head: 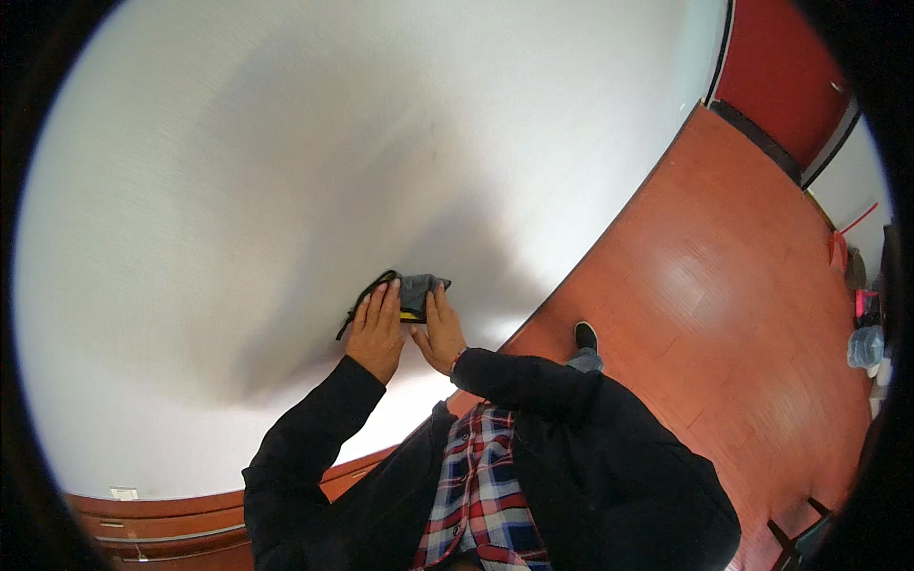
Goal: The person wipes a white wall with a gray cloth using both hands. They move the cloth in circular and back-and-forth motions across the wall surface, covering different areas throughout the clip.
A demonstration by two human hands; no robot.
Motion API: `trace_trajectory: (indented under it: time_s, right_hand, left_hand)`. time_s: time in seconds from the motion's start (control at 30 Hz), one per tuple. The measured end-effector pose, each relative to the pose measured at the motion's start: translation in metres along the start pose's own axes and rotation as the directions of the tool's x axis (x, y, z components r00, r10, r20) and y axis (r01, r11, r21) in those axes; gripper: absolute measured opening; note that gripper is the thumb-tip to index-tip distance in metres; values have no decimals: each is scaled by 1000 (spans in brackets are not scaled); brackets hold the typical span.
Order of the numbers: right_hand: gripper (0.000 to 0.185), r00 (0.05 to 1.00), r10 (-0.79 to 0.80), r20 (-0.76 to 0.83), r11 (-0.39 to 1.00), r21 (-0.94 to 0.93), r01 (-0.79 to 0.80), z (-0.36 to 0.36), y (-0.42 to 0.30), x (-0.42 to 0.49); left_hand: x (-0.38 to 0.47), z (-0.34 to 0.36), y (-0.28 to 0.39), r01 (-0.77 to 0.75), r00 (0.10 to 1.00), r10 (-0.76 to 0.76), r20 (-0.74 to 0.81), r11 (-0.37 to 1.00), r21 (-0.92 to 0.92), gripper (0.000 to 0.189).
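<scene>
A folded grey cloth (416, 289) with black edging and a bit of yellow at its lower side is pressed against the white wall (321, 143). My left hand (378, 332) lies with its fingers flat over the cloth's left part, holding it to the wall. On the right part of the cloth rest the fingers of my right hand (444, 330), with the thumb spread towards the left hand. A dark corner of the cloth hangs out left of my left hand. What lies under the fingers is hidden.
The reddish wood-look floor (692, 300) stretches to the right, with my shoe (585, 335) on it. A red door (782, 71) stands at upper right. A clear plastic water bottle (865, 347) sits at the right edge. Wooden drawers (171, 528) and a wall switch (123, 493) show at lower left.
</scene>
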State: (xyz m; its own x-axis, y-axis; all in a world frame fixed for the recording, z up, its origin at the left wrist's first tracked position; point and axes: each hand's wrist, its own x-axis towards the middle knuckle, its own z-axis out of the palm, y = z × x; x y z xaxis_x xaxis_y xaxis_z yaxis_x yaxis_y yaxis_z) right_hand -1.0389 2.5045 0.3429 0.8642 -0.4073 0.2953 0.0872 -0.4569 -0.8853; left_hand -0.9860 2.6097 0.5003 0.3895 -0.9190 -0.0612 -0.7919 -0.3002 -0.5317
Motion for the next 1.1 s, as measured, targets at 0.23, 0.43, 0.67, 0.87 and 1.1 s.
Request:
trace_trajectory:
  time_s: [0.23,0.43,0.67,0.87,1.1]
  right_hand:
    - [75,994,27,-107,999,43,-22,88,-64,-4]
    - [72,987,9,-158,1000,20,-6,101,-65,6]
    - [67,983,-11,-185,996,81,26,113,-56,23]
    - [62,977,82,-197,991,116,-60,163,-58,31]
    - [67,963,140,-229,983,147,-108,221,-37,32]
  left_hand:
    - [-71,31,-56,44,999,-45,-16,996,-74,72]
    - [-69,40,-67,-5,979,-17,-201,994,-113,68]
    - [-53,65,-75,34,962,-35,-271,999,-8,60]
    - [-60,92,-98,8,969,-16,-246,999,-35,57]
    - [-75,137,-114,-26,967,18,-252,999,-30,60]
